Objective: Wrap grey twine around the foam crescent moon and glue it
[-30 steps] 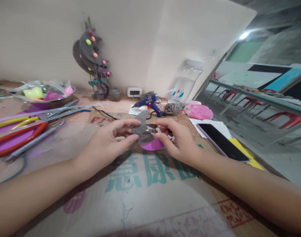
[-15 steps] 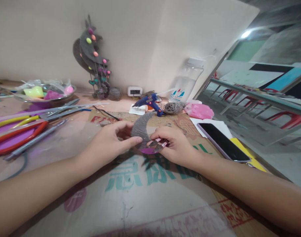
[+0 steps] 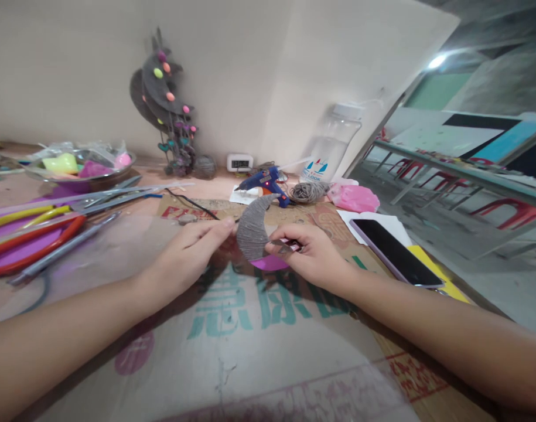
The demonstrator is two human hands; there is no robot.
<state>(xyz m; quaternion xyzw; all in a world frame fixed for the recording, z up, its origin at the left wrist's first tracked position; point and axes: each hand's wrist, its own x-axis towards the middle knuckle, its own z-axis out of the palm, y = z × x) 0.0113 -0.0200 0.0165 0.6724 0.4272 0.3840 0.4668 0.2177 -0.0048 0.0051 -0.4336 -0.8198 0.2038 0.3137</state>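
A crescent shape is wound with grey yarn over its upper and middle parts. Its lower right end shows bare purple. My right hand grips that end, fingers closed, shiny nails or a small glossy piece showing at the fingertips. Just beside the crescent's left edge, my left hand has thumb and fingers pressed together in a pinch; whatever lies between them is too small to make out. Behind the crescent rests a coil of grey yarn, next to a blue glue gun with a lit red light.
Scissors with red handles and yellow handles lie at left, near a metal bowl of coloured pieces. A phone, pink bag and water bottle are at right. Decorated crescents hang at the back.
My left hand has let go of the crescent's face and drawn slightly left, its fingers now pinched. More of the grey winding and purple end shows. My right hand keeps its hold.
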